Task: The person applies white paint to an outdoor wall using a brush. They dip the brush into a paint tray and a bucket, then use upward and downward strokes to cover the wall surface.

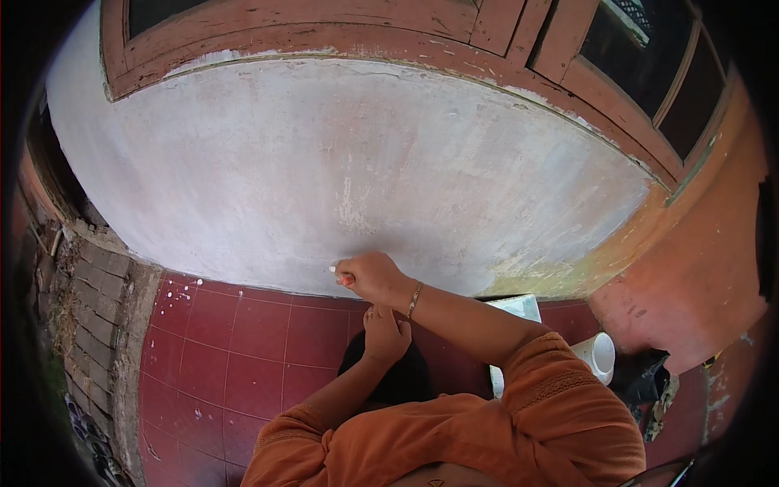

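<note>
My right hand [374, 277], with a bracelet at the wrist, is closed around a small tool handle [345, 279] with an orange-red end. A bit of white shows beyond the knuckles; the rest of the tool is hidden by the hand. It is close to the lower part of a wall [292, 182] unevenly covered in whitish paint, pinkish patches showing through. My left hand [387, 341], wearing a ring, is just below the right wrist, its fingertips partly hidden there. Whether it holds anything cannot be seen.
Above the wall runs a worn reddish-brown wooden window frame [414, 45]. Dark red floor tiles [255, 353] bear white paint spots. To my right are a white tray [520, 306], a white bucket [602, 357] and a black plastic bag [639, 377]. Paving bricks [94, 329] and footwear [91, 432] lie left.
</note>
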A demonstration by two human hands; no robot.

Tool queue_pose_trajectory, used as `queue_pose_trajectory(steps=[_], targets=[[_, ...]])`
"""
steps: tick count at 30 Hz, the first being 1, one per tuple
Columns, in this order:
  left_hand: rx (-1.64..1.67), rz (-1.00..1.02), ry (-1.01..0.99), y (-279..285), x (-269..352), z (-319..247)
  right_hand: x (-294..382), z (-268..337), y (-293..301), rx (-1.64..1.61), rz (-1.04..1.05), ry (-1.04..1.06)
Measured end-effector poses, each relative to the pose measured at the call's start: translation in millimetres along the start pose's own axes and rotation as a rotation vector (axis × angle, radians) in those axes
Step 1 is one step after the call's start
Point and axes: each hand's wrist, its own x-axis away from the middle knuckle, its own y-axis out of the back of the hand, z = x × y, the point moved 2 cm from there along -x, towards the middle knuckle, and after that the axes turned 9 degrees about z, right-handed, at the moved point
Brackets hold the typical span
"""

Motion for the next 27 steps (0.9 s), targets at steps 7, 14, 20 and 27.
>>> queue_pose_trajectory(steps=[7, 14, 20, 27], targets=[[-0.044, -0.122, -0.111, -5, -3, 2, -37, 46, 141, -0.004, -0.227, 0.074], [-0.033, -0.037, -0.045, -9, -3, 4, 6, 103, 202, 0.346, -0.793, 0.523], [-0.014, -0.036, -0.061, -14, -4, 1, -6, 102, 151, 0.639, -0.836, 0.543], [-0.137, 0.066, -0.082, -21, -2, -4, -6, 20, -8, 0.559, -0.262, 0.452]])
